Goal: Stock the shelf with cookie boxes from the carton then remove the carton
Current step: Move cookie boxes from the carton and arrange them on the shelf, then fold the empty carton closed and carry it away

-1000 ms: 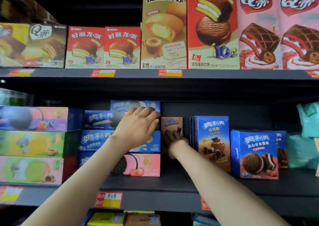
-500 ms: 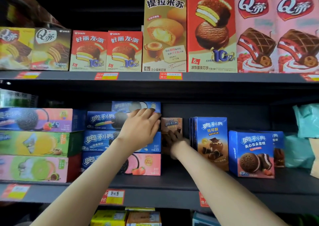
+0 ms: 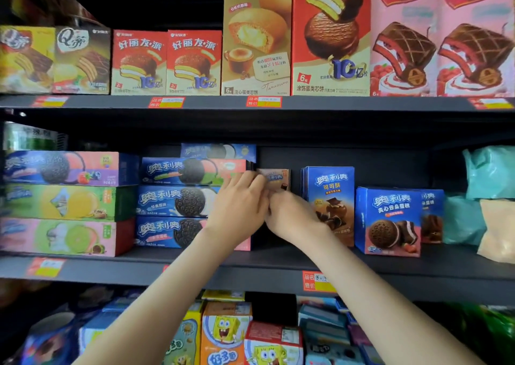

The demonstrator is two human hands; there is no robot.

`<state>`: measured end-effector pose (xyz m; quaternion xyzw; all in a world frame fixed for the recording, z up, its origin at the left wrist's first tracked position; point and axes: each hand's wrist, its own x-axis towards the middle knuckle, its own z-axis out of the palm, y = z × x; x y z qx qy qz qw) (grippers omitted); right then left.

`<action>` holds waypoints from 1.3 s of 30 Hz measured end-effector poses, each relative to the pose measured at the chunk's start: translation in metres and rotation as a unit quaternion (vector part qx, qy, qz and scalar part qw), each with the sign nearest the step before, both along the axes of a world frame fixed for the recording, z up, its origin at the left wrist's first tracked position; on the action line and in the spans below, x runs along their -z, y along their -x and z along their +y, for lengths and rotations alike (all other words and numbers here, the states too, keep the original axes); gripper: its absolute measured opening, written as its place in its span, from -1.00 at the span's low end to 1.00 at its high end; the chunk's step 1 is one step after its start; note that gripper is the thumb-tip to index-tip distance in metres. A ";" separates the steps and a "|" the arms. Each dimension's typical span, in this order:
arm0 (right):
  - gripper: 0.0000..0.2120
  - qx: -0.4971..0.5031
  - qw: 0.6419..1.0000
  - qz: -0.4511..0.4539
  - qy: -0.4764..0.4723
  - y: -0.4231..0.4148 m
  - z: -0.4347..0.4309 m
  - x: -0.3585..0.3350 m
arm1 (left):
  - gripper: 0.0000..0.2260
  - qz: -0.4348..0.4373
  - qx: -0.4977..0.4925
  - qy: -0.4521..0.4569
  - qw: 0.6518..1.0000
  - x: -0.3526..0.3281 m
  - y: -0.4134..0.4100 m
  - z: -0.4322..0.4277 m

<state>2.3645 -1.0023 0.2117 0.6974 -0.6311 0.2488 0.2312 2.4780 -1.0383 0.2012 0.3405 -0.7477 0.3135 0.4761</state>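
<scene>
Now both hands meet at the middle shelf (image 3: 111, 271), in the gap between a stack of flat blue boxes (image 3: 178, 201) and the upright blue boxes (image 3: 328, 197). A brown box (image 3: 278, 179) stands at the back of that gap. The left hand (image 3: 239, 208) lays nearly straight fingers on its left edge, grip loose. The right hand (image 3: 292, 219) curls just below the box; blur hides whether its grip holds anything.

Brown cookie box (image 3: 274, 180), blue cookie boxes (image 3: 328, 194), dark grey shelf (image 3: 250, 264), red-yellow price tags (image 3: 263, 102)
</scene>
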 end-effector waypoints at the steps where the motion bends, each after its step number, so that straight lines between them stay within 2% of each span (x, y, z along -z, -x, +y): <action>1: -0.72 -0.014 1.000 -0.006 0.020 0.001 0.008 0.003 | -0.70 0.000 0.012 -0.010 1.000 0.005 0.003 0.005; 6: -0.70 -0.058 0.996 -0.033 0.063 0.000 0.043 0.028 | -0.67 0.024 0.071 -0.040 0.996 0.026 0.003 0.036; 8: -0.71 -0.075 0.990 -0.024 0.118 -0.003 0.056 0.041 | -0.71 0.053 0.095 -0.030 0.994 0.039 -0.001 0.054; 12: -0.90 -0.121 0.956 -0.010 0.268 -0.027 0.096 0.083 | -0.75 0.183 0.171 -0.042 0.967 0.089 -0.017 0.104; 15: -0.91 -0.183 0.938 0.022 0.295 -0.060 0.123 0.126 | -0.79 0.279 0.209 -0.052 0.936 0.142 -0.036 0.127; 18: -0.82 -0.216 0.953 0.048 0.206 -0.087 0.120 0.176 | -0.82 0.347 0.173 -0.117 0.914 0.199 -0.059 0.131; 21: -0.79 -0.243 0.966 0.010 0.091 -0.111 0.101 0.229 | -0.82 0.342 0.079 -0.218 0.910 0.255 -0.085 0.128; 25: -0.86 -0.297 0.955 0.010 -0.017 -0.142 0.079 0.302 | -0.87 0.337 -0.028 -0.326 0.883 0.329 -0.119 0.126; 26: -0.83 -0.316 0.948 0.004 -0.049 -0.150 0.075 0.320 | -0.87 0.341 -0.052 -0.347 0.872 0.347 -0.126 0.128; 31: -0.76 -0.406 0.889 -0.001 -0.212 -0.196 0.062 0.421 | -0.83 0.400 -0.192 -0.428 0.787 0.441 -0.161 0.148; 33: -0.81 -0.428 0.860 0.010 -0.278 -0.215 0.059 0.466 | -0.81 0.438 -0.251 -0.462 0.729 0.482 -0.171 0.158; 35: -0.97 -0.425 0.838 0.008 -0.343 -0.231 0.058 0.516 | -0.75 0.454 -0.309 -0.491 0.676 0.526 -0.182 0.168; 36: -0.94 -0.415 0.824 0.018 -0.385 -0.237 0.060 0.542 | -0.75 0.467 -0.335 -0.500 0.648 0.547 -0.187 0.176; 38: -0.85 -0.388 0.800 0.042 -0.455 -0.245 0.064 0.598 | -0.84 0.532 -0.367 -0.516 0.562 0.594 -0.195 0.191; 39: -0.83 -0.363 0.791 0.051 -0.490 -0.248 0.066 0.628 | -0.84 0.575 -0.376 -0.522 0.506 0.620 -0.198 0.200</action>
